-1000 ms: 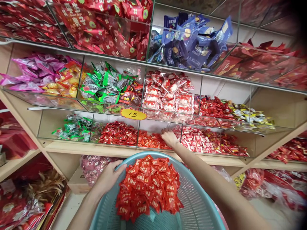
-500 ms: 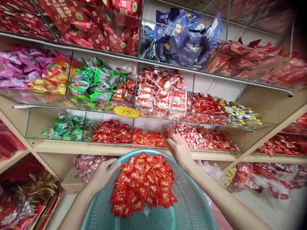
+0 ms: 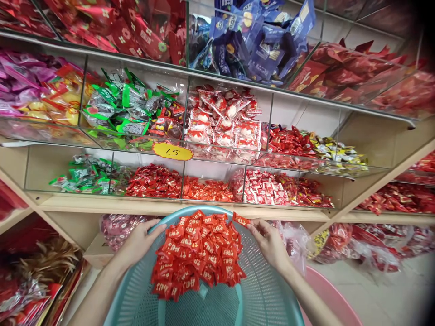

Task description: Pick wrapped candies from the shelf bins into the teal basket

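A teal mesh plastic basket [image 3: 265,271] holds a heap of small red wrapped candies [image 3: 197,253] with gold print. My left hand [image 3: 144,240] is closed on the basket's left rim, thumb on the inner side and the other fingers largely hidden outside. Between the thumb and fingertips of my right hand [image 3: 270,242] is a single red wrapped candy [image 3: 239,219], pinched at the right edge of the heap, over the basket's far rim. Just beyond the basket, a shelf compartment contains similar orange-red wrapped candies [image 3: 207,189].
Clear-fronted shelves [image 3: 95,203] of bagged sweets rise ahead, with a yellow price tag [image 3: 172,151] reading 15. White-and-red candies [image 3: 267,188] fill a bin on the right. A pink tub [image 3: 328,294] stands below right. Plastic bags [image 3: 367,246] lie under the shelf.
My right hand has come down from the lower shelf front to the basket's edge, and a red wrapped candy now shows in its fingers. My left hand stays on the rim.
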A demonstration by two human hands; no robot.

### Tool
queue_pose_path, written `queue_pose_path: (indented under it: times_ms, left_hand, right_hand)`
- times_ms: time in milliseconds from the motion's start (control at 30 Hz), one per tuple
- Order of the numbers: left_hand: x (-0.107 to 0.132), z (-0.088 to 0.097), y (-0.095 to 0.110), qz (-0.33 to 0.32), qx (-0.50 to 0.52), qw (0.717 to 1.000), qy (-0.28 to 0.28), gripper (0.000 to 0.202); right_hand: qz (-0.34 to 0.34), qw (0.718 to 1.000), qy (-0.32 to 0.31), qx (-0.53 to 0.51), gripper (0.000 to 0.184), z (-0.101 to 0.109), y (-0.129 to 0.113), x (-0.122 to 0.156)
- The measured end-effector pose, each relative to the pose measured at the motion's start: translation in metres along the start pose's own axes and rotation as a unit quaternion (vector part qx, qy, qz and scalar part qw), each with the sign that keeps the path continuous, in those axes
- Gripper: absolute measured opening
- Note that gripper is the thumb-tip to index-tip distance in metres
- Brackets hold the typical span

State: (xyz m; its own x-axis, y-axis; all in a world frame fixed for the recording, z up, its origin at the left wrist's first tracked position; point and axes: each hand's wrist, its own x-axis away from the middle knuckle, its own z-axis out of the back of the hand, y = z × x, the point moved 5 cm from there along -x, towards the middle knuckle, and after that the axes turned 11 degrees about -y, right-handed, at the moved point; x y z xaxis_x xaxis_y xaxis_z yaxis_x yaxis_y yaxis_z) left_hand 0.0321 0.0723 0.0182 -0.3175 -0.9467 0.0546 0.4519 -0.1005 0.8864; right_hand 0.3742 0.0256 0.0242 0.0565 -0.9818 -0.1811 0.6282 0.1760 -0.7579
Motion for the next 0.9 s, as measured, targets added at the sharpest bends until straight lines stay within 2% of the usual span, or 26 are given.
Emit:
queue_pose_path:
  times_ms: [267,667,900]
  left_hand:
    - [-0.001,0.001,0.002,0.004,-0.007,1.000,0.012,0.052]
    - [0.000,0.002,0.001,-0.018,-0.014,1.000,0.014,0.049]
    - [0.000,0.002,-0.003,-0.010,-0.011,1.000,0.008,0.048]
  right_hand:
    - [-0.023,0.998,-0.033,0.038,0.031,-0.008,0.003,-0.002]
    - [-0.048,0.994,-0.036,0.086,0.020,-0.018,0.004,-0.006]
    - [-0.044,0.994,-0.031,0.098,0.023,-0.023,-0.001,-0.008]
